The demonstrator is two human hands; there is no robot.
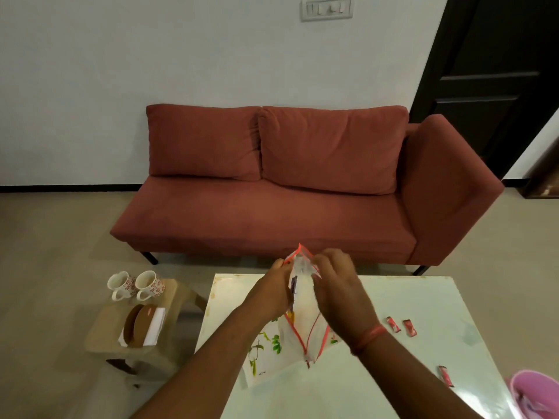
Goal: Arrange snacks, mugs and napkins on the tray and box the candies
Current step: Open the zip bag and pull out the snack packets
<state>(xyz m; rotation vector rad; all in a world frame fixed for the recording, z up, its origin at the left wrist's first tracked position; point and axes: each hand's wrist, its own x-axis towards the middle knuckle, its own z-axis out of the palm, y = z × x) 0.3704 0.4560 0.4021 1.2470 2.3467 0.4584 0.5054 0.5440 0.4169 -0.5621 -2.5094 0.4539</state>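
Left hand (pixel 273 293): I am pinching the bag (pixel 302 297) mouth.
Right hand (pixel 338 285): I am gripping the opposite edge, pulling it open.

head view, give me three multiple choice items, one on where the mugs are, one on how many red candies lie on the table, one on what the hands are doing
1. Where do the two mugs stand?
A. on the sofa
B. on the small stool left of the table
C. on the white table

2. How many red wrapped candies lie loose on the table?
A. three
B. one
C. six

3. What state are the hands in?
A. both resting flat on the table
B. both gripping the top of a clear pouch with red edging
C. one holding a mug

Key: 1 B, the mugs sit at the far end of the stool, beside the table. 2 A, two candies lie near the right wrist and one candy nearer the camera. 3 B, the left hand and right hand pinch the pouch at its mouth, lifted above the table.
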